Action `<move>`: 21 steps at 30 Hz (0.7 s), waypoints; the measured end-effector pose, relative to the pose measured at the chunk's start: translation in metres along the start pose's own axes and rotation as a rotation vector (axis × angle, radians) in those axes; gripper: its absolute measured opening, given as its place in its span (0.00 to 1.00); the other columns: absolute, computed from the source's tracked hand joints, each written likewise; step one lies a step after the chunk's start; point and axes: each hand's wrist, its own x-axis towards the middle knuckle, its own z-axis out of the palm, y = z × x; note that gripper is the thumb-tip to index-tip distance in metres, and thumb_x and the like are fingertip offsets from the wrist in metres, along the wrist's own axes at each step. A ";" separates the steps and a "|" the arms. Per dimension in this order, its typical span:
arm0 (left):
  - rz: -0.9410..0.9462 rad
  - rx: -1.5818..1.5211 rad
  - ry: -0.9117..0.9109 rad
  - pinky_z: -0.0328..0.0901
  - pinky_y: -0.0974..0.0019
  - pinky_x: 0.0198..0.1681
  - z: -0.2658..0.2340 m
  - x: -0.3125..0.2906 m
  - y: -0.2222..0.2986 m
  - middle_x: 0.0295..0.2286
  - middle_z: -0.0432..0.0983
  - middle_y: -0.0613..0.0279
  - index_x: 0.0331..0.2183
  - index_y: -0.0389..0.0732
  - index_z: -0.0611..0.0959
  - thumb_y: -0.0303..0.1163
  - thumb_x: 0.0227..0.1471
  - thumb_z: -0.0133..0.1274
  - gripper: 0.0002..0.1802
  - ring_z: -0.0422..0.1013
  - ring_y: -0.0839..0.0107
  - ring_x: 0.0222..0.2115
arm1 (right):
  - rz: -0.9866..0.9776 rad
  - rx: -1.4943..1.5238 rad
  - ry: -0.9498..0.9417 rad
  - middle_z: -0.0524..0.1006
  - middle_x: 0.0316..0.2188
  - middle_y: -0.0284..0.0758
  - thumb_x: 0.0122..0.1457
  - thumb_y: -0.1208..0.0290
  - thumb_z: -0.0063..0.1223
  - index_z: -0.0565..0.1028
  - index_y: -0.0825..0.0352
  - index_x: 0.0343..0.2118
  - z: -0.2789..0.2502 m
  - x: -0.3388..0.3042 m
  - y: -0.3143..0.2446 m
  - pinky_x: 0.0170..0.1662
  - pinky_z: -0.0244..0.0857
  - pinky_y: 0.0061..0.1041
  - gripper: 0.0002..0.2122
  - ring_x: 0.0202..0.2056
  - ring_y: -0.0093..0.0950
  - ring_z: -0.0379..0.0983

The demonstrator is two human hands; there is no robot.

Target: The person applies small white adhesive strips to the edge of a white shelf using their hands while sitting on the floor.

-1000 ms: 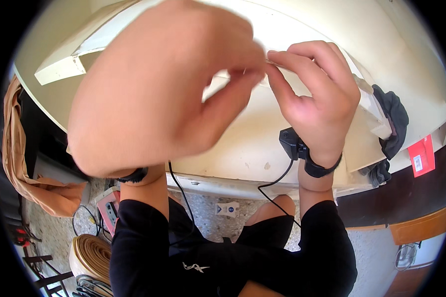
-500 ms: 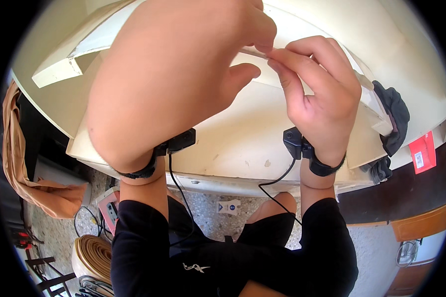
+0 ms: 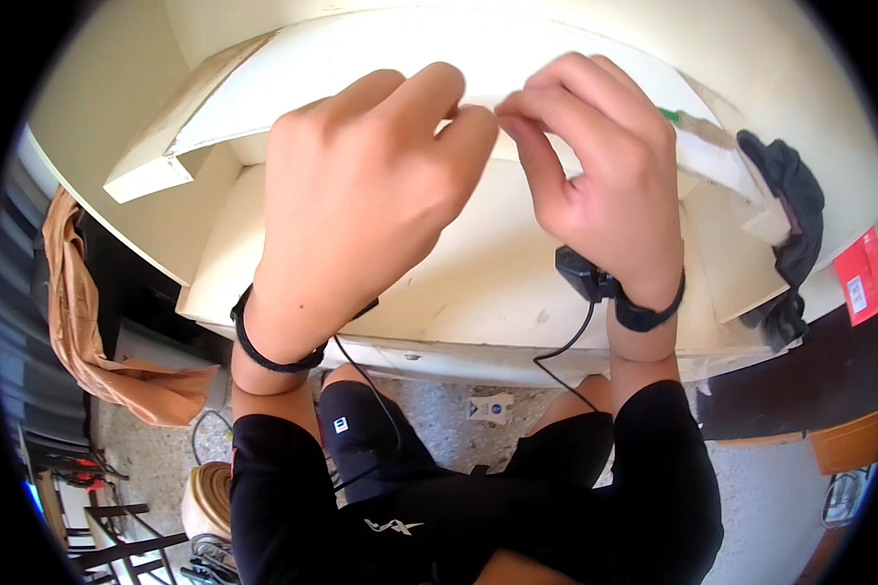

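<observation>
My left hand (image 3: 371, 185) and my right hand (image 3: 605, 156) are raised close together over a cream-coloured desk unit (image 3: 458, 292). The fingers of the left are curled inward, with its back toward me. Thumb and forefinger of the right are pinched together, their tips almost meeting the left's. Whatever lies between the fingertips is hidden or too thin to name. Behind the hands runs a raised white shelf (image 3: 254, 97). Each wrist wears a black strap, and a small black device (image 3: 580, 273) with a cable shows at the right one.
A dark cloth (image 3: 788, 185) hangs over the shelf's right end, beside a green-tipped object (image 3: 669, 115). Further right is a red packet (image 3: 857, 278). Brown crumpled material (image 3: 78, 302) hangs at left. A roll (image 3: 205, 497) stands on the speckled floor.
My left hand has moved down, and its thumb and fingers have come together. A thin pale strip seen between the fingers earlier is now hidden. The view has shifted slightly.
</observation>
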 end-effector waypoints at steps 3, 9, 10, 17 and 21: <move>0.011 0.044 0.096 0.66 0.67 0.23 0.006 -0.009 0.006 0.27 0.78 0.72 0.31 0.46 0.87 0.25 0.43 0.69 0.10 0.75 0.71 0.23 | -0.011 0.054 0.020 0.77 0.29 0.36 0.50 0.85 0.66 0.79 0.71 0.30 0.002 -0.001 0.002 0.32 0.68 0.30 0.06 0.30 0.37 0.74; 0.029 -0.048 0.292 0.63 0.67 0.21 0.025 -0.009 -0.001 0.24 0.72 0.74 0.26 0.48 0.85 0.30 0.42 0.69 0.07 0.70 0.72 0.22 | -0.025 0.015 0.004 0.75 0.29 0.36 0.52 0.83 0.65 0.78 0.70 0.31 0.001 0.003 -0.006 0.33 0.67 0.32 0.06 0.30 0.37 0.72; 0.017 -0.094 0.262 0.64 0.67 0.22 0.021 -0.006 -0.003 0.24 0.74 0.72 0.27 0.46 0.86 0.30 0.44 0.70 0.07 0.71 0.71 0.22 | 0.010 0.023 -0.013 0.74 0.28 0.36 0.53 0.81 0.63 0.77 0.69 0.29 -0.001 0.005 -0.008 0.34 0.68 0.32 0.04 0.31 0.37 0.72; -0.195 -0.284 -0.020 0.69 0.66 0.26 -0.005 0.015 0.008 0.26 0.78 0.67 0.30 0.42 0.87 0.31 0.50 0.69 0.06 0.74 0.66 0.24 | 0.085 0.047 -0.063 0.75 0.30 0.36 0.55 0.80 0.63 0.78 0.69 0.32 0.001 -0.001 -0.004 0.36 0.68 0.33 0.04 0.33 0.37 0.73; -0.163 -0.192 -0.148 0.71 0.57 0.32 -0.019 0.021 0.007 0.27 0.77 0.59 0.26 0.38 0.83 0.27 0.48 0.62 0.05 0.76 0.56 0.29 | 0.128 0.121 -0.088 0.76 0.29 0.35 0.55 0.82 0.65 0.81 0.69 0.33 -0.003 0.000 -0.002 0.34 0.68 0.31 0.05 0.31 0.35 0.74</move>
